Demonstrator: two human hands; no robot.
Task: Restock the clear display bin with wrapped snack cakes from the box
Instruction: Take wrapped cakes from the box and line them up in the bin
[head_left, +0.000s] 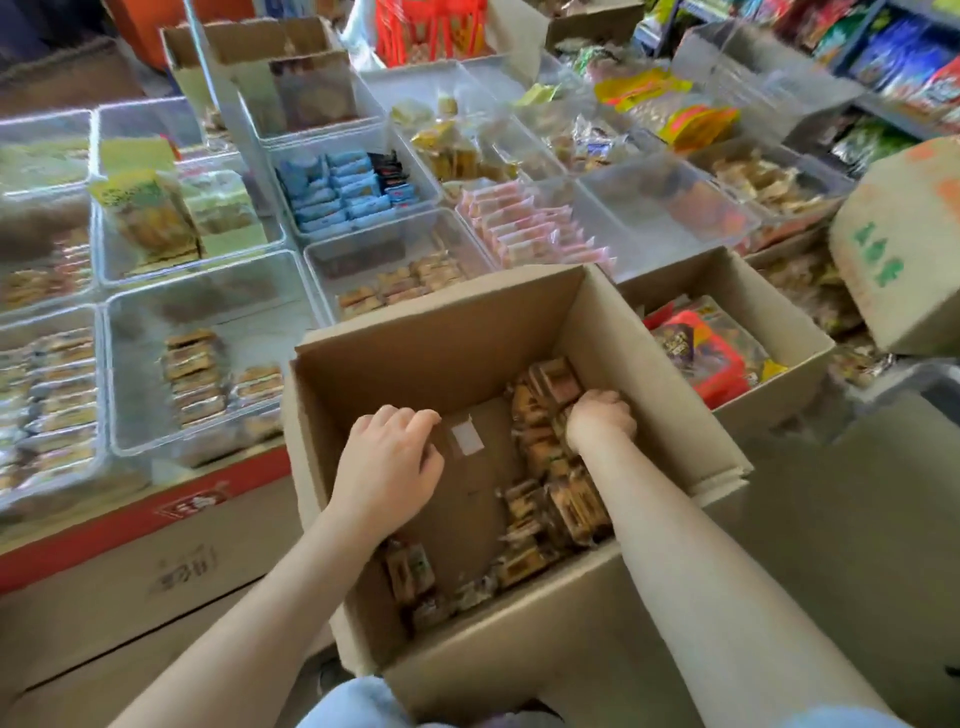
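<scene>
Head view: both your hands are inside the open cardboard box (457, 332); your right hand (602, 418) curls down onto the wrapped snack cakes (550, 467) along the box's right side; your left hand (392, 457) is loosely curled, holding nothing visible; the clear display bin (119, 364), partly stocked, sits just left of the box.

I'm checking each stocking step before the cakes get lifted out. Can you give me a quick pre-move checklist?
1. Right hand curled down on the snack cakes in the box: ok.
2. How many cakes it holds: cannot tell.
3. Left hand holding cakes: not ok, it hovers over the bare box floor, fingers loosely curled.
4. Space in the clear display bin: ok, only partly filled.
5. Cakes left in the box: ok, along the right and near sides.
</scene>
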